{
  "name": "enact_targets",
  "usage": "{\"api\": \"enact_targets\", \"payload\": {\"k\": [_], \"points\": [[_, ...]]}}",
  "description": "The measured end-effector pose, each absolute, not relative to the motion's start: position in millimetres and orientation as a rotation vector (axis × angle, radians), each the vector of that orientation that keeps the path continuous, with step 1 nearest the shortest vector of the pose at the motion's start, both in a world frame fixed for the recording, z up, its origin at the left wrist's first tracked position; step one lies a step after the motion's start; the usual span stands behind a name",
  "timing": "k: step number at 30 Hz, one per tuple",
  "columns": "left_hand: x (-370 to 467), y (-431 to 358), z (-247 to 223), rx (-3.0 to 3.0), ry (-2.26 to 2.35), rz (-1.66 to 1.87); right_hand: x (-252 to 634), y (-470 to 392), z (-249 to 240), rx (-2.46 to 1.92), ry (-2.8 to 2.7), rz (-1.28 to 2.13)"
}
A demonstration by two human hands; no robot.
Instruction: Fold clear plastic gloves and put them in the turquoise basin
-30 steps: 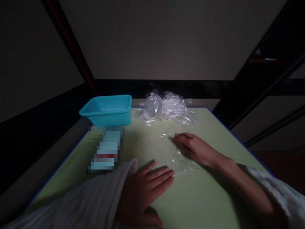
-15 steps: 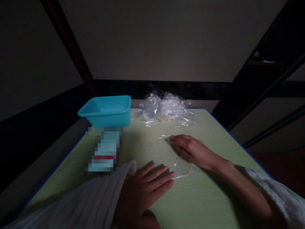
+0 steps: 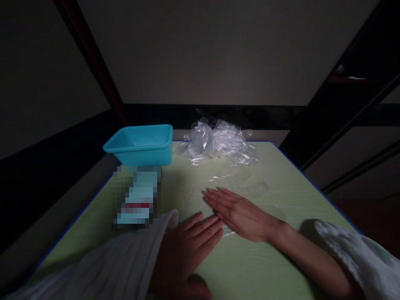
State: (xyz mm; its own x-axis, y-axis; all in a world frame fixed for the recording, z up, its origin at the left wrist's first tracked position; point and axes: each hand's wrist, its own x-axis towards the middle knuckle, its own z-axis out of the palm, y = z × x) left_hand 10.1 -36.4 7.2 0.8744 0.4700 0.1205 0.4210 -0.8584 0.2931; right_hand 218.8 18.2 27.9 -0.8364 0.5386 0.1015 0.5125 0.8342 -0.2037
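A thin, clear disposable plastic glove [image 3: 230, 171] lies spread on the table, its finger-like lobes showing beyond and to the right of my hands. My right hand [image 3: 240, 212] rests flat across it, fingers stretched out to the left and holding nothing. Palm down, my left hand [image 3: 193, 246] lies at the glove's near edge with its fingers extended. The fingertips of my left hand meet the underside of my right hand, so part of the glove is hidden there.
At the table's far edge is a crumpled heap of clear plastic gloves [image 3: 218, 141]. A turquoise plastic basket [image 3: 143, 156] stands at the back left. In front of it lies a pixelated, phone-like object [image 3: 139, 196]. The pale green table [image 3: 250, 271] has a blue edge; a wall rises behind.
My right hand has moved left and nearer, going from bent fingers to flat on the glove. The glove's right side now lies more spread out. My left hand has barely moved.
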Motion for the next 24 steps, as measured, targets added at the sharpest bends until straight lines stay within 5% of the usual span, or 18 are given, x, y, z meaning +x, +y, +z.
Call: {"api": "enact_targets", "payload": {"k": [24], "points": [[-22, 14, 7, 2.826, 0.908, 0.397, 247, 42, 19, -1.013, -2.823, 0.313]]}}
